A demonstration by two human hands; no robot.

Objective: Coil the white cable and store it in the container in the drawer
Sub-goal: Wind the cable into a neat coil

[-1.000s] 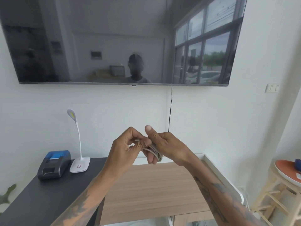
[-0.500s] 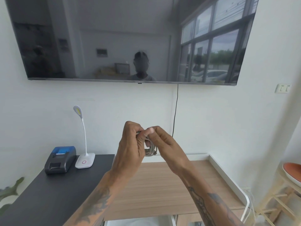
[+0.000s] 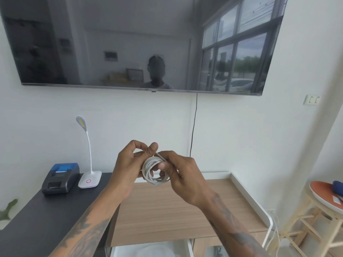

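Observation:
The white cable (image 3: 150, 170) is wound into a small round coil of several loops, held up in front of me above the wooden top. My left hand (image 3: 128, 164) grips the coil's left side, thumb raised over its top. My right hand (image 3: 179, 170) holds the right side, pinching the loose end that runs across the top, with a fingertip poking through the coil's middle. At the bottom edge a white open drawer (image 3: 189, 246) shows, with something pale inside that I cannot make out.
A wooden cart top with a white rail (image 3: 246, 193) lies below my hands. To the left is a black desk (image 3: 37, 221) with a small printer (image 3: 60, 178) and a white lamp (image 3: 90, 179). A TV (image 3: 141, 43) hangs above; a stool with a plate (image 3: 324, 197) stands right.
The coil has turned to face me, its round loops now plainly visible. My hands have shifted slightly apart around it and my view has tilted a little.

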